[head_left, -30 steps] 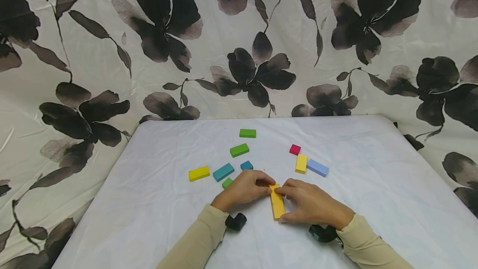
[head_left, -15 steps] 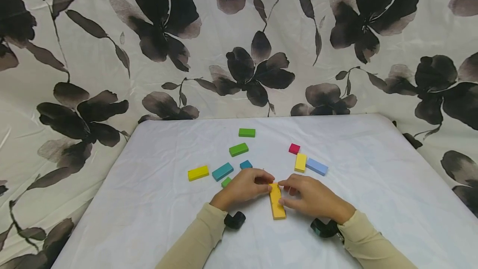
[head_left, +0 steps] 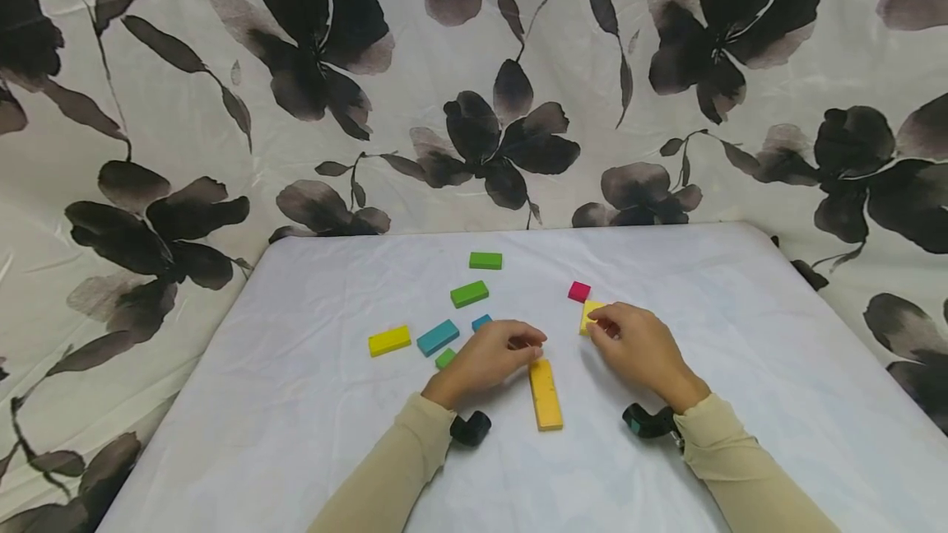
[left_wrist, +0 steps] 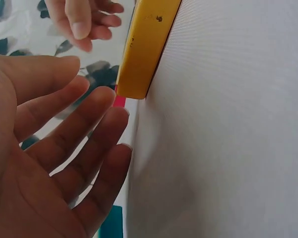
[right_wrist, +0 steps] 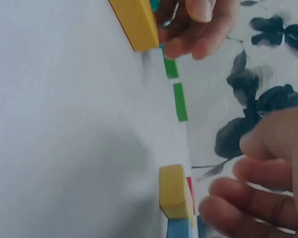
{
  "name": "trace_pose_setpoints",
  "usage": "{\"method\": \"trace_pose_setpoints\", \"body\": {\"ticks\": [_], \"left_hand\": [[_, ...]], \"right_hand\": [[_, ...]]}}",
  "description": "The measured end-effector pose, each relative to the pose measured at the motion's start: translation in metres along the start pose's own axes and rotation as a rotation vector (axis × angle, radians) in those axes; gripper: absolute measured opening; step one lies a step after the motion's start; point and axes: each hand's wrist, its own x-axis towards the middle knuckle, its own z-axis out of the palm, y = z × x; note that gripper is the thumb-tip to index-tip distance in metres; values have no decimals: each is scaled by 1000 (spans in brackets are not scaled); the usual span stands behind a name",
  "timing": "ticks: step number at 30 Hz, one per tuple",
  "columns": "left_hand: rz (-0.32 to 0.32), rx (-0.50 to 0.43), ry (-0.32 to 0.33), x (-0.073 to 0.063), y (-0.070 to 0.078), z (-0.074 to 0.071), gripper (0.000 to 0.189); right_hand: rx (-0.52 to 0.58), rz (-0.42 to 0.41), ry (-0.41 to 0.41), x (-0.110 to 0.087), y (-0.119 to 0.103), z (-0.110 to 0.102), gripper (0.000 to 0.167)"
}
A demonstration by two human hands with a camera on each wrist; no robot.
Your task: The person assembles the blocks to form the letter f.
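A long orange-yellow block (head_left: 546, 396) lies on the white-covered table with its near end toward the person. My left hand (head_left: 487, 359) hovers at its far end, fingers loosely bent and holding nothing; the left wrist view shows its fingertips (left_wrist: 120, 119) close by the block's end. Over to the right, my right hand (head_left: 643, 350) reaches above a shorter yellow block (head_left: 586, 321), partly covering it. In the right wrist view that yellow block (right_wrist: 173, 191) stands apart from the fingers. A light blue block (right_wrist: 179, 228) touches it, hidden by the hand in the head view.
A small red block (head_left: 579, 291) lies behind the short yellow one. Left of centre are two green blocks (head_left: 470, 294), a teal block (head_left: 438, 337), another yellow block (head_left: 389, 340), a small green piece (head_left: 445, 359) and a small blue piece (head_left: 481, 322). Floral cloth (head_left: 511, 138) hangs behind.
My right hand has left the long orange-yellow block and moved right and away from the person, over the short yellow block. My left hand stays near the long block's far end.
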Motion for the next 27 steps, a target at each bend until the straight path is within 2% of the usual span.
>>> {"method": "trace_pose_setpoints", "body": {"ticks": [3, 6, 10, 15, 20, 27], "left_hand": [[7, 28, 15, 5, 2, 3, 23], [4, 59, 19, 10, 6, 6, 22], [-15, 81, 6, 16, 14, 8, 23], [-22, 128, 0, 25, 25, 7, 24], [-28, 171, -22, 33, 32, 5, 25], [-42, 203, -40, 46, 38, 3, 27]], "right_hand": [[-62, 58, 57, 5, 5, -2, 20], [-129, 76, 113, 9, 12, -4, 21], [-222, 63, 166, 14, 21, -8, 21], [-314, 28, 185, 17, 30, -12, 23], [-351, 32, 162, 18, 35, -14, 25], [-207, 179, 31, 18, 40, -17, 31]]}}
